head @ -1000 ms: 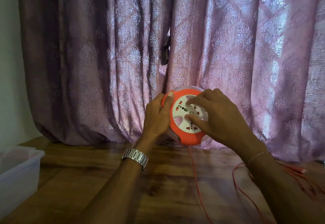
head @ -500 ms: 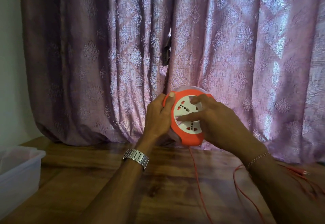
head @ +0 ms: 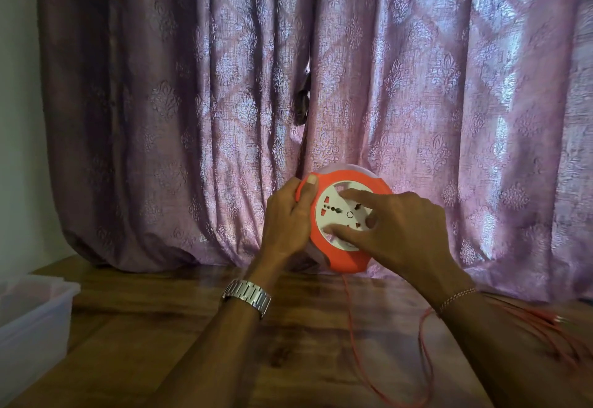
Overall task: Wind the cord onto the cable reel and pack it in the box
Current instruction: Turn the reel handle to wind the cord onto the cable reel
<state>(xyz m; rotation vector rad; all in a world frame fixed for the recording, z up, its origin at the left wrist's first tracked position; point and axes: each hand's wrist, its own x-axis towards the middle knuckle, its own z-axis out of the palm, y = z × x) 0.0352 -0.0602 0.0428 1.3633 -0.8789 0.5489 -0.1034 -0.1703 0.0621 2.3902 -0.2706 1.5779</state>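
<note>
Mauve patterned curtain (head: 417,87) fills the back of the room, hem bunched on the dark brown wooden tabletop (head: 288,343); strip of pale wall (head: 16,87) at left. Translucent white plastic box (head: 29,321) at the left edge of the table, only partly in frame; inside blurred, contents cannot tell. Round orange cable reel with white socket face (head: 345,225) is held up just above the table near the curtain, standing on edge, socket face turned toward the camera, lower rim close to the wood. Thin orange cord (head: 351,321) hangs from the reel bottom, runs toward the camera across the table, loops away to the right; more strands lie at far right, blurred. Left hand (head: 285,221), metal watch (head: 247,295) on wrist, grips the reel's left rim, thumb on the orange edge. Right hand (head: 401,231), thin bracelet (head: 455,297), presses spread fingers (head: 353,196) onto the white face, not closed around anything.
</note>
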